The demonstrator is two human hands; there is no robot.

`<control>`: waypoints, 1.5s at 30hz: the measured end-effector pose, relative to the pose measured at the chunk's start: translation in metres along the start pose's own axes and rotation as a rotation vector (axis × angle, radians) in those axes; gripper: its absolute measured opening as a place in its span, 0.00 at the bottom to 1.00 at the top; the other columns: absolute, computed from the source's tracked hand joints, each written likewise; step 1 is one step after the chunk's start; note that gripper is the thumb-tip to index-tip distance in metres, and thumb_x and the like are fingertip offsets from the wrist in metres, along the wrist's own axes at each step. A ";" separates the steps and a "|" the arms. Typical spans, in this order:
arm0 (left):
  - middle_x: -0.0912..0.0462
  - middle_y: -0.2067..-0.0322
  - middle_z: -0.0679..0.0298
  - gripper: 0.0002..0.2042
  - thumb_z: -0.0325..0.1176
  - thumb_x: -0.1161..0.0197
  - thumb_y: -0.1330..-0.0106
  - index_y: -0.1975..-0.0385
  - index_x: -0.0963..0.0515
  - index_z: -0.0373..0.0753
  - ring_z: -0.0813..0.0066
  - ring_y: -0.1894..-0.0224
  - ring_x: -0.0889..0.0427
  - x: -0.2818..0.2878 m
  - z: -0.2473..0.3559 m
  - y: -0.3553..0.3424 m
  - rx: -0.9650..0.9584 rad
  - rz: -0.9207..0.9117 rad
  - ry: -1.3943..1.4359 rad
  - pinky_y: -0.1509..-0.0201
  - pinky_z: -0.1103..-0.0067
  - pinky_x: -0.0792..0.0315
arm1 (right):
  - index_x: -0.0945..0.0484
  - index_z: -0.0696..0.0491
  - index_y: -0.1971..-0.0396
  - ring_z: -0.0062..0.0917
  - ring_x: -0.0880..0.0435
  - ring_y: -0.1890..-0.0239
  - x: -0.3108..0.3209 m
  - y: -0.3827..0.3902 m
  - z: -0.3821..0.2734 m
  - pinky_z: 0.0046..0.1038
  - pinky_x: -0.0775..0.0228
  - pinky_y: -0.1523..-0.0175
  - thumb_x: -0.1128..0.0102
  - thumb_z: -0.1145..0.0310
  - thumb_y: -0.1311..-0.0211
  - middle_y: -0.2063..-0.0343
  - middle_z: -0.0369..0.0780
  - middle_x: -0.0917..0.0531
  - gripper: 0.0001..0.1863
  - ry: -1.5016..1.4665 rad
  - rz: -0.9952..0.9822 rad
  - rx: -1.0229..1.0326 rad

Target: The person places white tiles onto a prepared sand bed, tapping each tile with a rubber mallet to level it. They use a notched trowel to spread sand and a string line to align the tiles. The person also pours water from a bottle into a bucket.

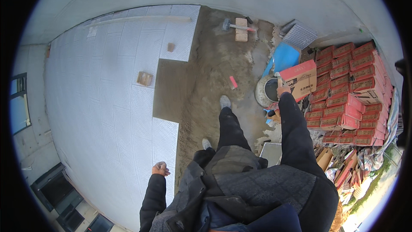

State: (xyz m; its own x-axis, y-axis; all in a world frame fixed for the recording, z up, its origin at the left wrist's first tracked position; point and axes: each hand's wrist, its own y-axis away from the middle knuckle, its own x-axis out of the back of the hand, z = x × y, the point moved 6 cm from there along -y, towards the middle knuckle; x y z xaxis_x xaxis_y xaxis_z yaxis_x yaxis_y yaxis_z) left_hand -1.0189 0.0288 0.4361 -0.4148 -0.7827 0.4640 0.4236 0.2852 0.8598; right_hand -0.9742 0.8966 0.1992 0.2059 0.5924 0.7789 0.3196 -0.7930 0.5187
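My right arm stretches forward to a round bucket (260, 92) with dark contents and a cement-crusted outside. At the bucket's right rim, my right hand (283, 90) is closed around a pale piece, too small to name. My left hand (161, 169) hangs low over the pale patterned tiles (124, 99), fingers curled, nothing visible in them. Behind the bucket leans a red and tan cardboard box (302, 77). Ahead of my feet, a red-handled mallet (234, 26) lies across a tan block (241, 36) on the grey mortar bed (206, 68).
Stacked red tile boxes (343, 90) rise on the right, beside a debris pile (347, 167). A red-topped object (233, 82) lies on the mortar. Two small blocks, one larger (144, 78), one smaller (171, 47), rest on the tiles. A long straightedge (141, 18) lies near the far wall.
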 end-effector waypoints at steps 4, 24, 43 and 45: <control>0.15 0.74 0.58 0.17 0.38 0.39 0.27 0.48 0.21 0.31 0.67 0.78 0.13 -0.016 -0.054 0.011 0.007 -0.002 0.123 0.77 0.74 0.21 | 0.22 0.54 0.67 0.23 0.28 0.87 -0.015 0.058 0.044 0.30 0.37 0.83 0.45 0.34 0.28 0.84 0.34 0.26 0.32 -0.431 -0.214 -0.220; 0.13 0.70 0.59 0.16 0.39 0.38 0.28 0.48 0.20 0.35 0.73 0.76 0.14 -0.255 -0.531 0.172 0.217 0.416 1.157 0.70 0.76 0.21 | 0.22 0.49 0.69 0.32 0.24 0.79 -0.198 0.393 0.037 0.35 0.30 0.74 0.45 0.18 0.44 0.81 0.37 0.24 0.42 0.426 -0.869 0.404; 0.15 0.77 0.60 0.12 0.35 0.41 0.29 0.59 0.18 0.33 0.71 0.80 0.16 -0.401 -0.961 0.277 0.760 0.785 1.740 0.73 0.75 0.20 | 0.15 0.65 0.58 0.36 0.12 0.66 -0.602 0.982 0.174 0.36 0.20 0.59 0.43 0.21 0.43 0.70 0.48 0.13 0.51 1.612 -0.806 1.705; 0.15 0.77 0.59 0.11 0.35 0.41 0.28 0.64 0.19 0.32 0.69 0.81 0.15 -0.449 -0.969 0.297 0.844 0.821 1.934 0.76 0.74 0.20 | 0.15 0.66 0.57 0.36 0.11 0.65 -0.625 1.042 0.198 0.36 0.19 0.58 0.43 0.21 0.42 0.69 0.49 0.12 0.52 1.694 -0.733 1.888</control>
State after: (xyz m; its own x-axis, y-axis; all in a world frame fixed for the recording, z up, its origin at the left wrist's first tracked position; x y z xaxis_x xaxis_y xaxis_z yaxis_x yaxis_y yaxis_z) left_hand 0.0735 -0.0713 0.2761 0.8606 0.3092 0.4047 -0.5044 0.4080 0.7610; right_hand -0.5867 -0.2722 0.1828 -0.3800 -0.6249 0.6820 0.1801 0.6732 0.7172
